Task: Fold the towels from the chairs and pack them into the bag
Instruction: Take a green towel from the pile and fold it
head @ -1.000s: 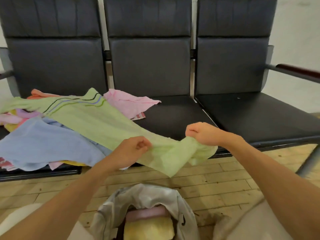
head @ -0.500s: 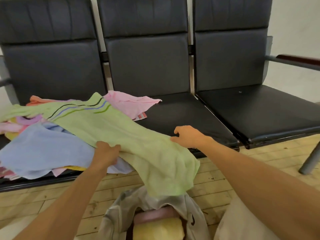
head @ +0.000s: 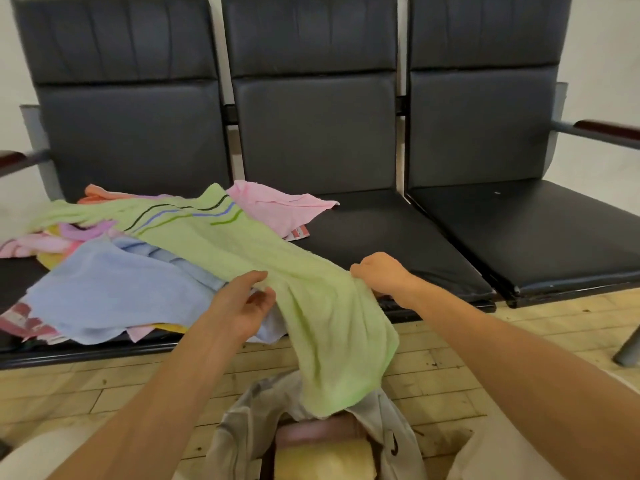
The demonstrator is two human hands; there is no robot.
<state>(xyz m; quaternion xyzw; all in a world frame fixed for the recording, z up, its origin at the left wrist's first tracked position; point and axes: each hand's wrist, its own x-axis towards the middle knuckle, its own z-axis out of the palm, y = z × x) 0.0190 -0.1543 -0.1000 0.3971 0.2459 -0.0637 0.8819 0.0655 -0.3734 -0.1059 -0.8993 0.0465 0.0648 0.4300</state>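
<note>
Pale wall, wood-plank floor (head: 86, 386), and a row of three black padded seats. The reference is the middle chair (head: 374, 233). The seat to its left carries a loose pile of towels: blue towel (head: 114, 292) on top at the front, pink towel (head: 273, 209) at the back spilling onto the middle chair's seat, and an orange towel (head: 104, 194) edge at the far back. More pink and yellow fabric sits underneath, too tangled to count. The green towel (head: 311, 306), with dark, blue and green stripes at its far end, runs from that pile diagonally across the middle chair's front left corner. Its near end hangs off the seat edge and down in front of the chair. The left hand (head: 242, 303) is at the towel's left edge, just left of the chair's front corner. Thumb and fingers look closed on the hem, but the fold hides the contact, so treat that as likely. The right hand (head: 381, 273) is over the chair's front edge, fist clenched on the towel's right edge. The grey bag (head: 242, 427) is on the floor directly in front of the middle chair, mouth open, with the towel's hanging end over it. Inside are a folded pink piece (head: 311, 433) and a yellow one (head: 322, 462).
</note>
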